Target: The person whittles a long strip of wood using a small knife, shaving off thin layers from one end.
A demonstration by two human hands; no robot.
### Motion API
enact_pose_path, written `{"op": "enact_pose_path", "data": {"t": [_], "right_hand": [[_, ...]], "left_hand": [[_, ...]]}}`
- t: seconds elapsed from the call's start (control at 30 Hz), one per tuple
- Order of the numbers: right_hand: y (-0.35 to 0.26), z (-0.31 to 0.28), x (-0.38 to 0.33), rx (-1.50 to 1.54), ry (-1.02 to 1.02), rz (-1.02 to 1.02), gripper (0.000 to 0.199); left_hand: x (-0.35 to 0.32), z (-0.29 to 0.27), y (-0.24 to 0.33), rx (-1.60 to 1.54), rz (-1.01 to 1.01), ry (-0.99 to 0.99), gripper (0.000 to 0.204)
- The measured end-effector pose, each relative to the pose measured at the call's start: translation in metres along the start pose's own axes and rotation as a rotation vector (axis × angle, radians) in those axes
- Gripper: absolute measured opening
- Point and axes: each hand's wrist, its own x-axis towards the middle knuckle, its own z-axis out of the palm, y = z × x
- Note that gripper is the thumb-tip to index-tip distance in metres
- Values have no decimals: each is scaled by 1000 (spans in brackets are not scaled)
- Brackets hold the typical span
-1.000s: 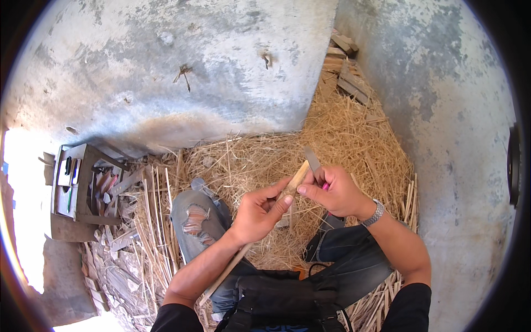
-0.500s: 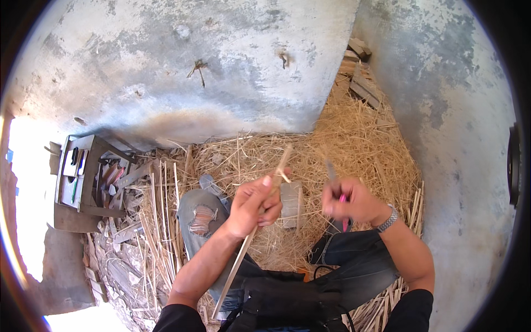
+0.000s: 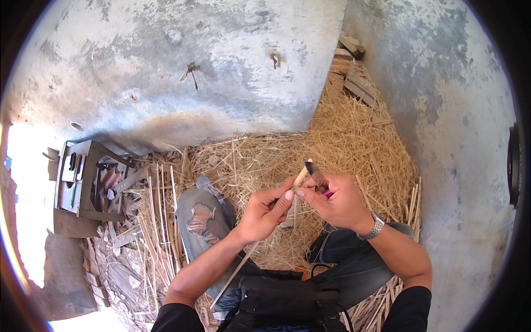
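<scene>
My left hand (image 3: pixel 266 213) is closed around a long, thin wooden strip (image 3: pixel 235 275), which slants from beside my left thigh up to its pale far end. Close against it, my right hand (image 3: pixel 337 202) grips a knife (image 3: pixel 311 167) by a pink handle, mostly hidden in the fingers. The dark blade lies at the strip's far end; whether its edge is in the wood I cannot tell. My right thumb rests beside the left thumb, near the strip.
Pale shavings (image 3: pixel 365 138) cover the floor between my legs and the walls. A small wooden stand (image 3: pixel 83 207) holding pens is at the left. Long strips (image 3: pixel 160 216) lie beside my left knee, and wooden blocks (image 3: pixel 359 86) are in the far corner.
My right hand has moved left with the knife, bringing its blade from well apart to the strip's far end. My left hand has shifted right and slightly down with the strip.
</scene>
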Motion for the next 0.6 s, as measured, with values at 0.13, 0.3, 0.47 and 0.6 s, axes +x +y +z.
{"op": "enact_pose_path", "data": {"t": [0.13,0.3,0.47,0.6], "right_hand": [[3,-8,-1,34,-158,-47,16],[7,-12,-6,167,-47,5,18],[9,-15,2,92,247,-52,17],[3,-16,4,-225,200,-158,21]], "left_hand": [[1,-10,4,-214,-84,-99,46],[0,-14,22,-422,-216,-91,52],[0,-10,20,-373,-202,-145,51],[0,-8,18,-313,-217,-164,49]]}}
